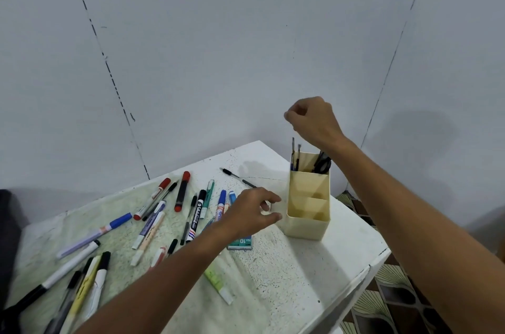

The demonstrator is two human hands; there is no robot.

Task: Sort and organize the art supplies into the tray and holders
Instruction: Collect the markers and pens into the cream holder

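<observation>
A cream holder (308, 220) with several compartments stands near the table's right edge. Thin paintbrushes (295, 157) stick out of its back left compartment, and black scissors (323, 164) sit in the back right one. My right hand (313, 120) hovers above the brushes with curled fingers, and a small gap shows below the fingertips. My left hand (250, 210) reaches just left of the holder. Its thumb and forefinger pinch a small white round object (265, 208) on the table.
Several markers and pens (181, 191) lie scattered over the left of the white table (300, 279). A teal staples box (241, 243) and a green-white tube (218, 283) lie near my left forearm. A black pen (237, 177) lies behind. Patterned floor shows at right.
</observation>
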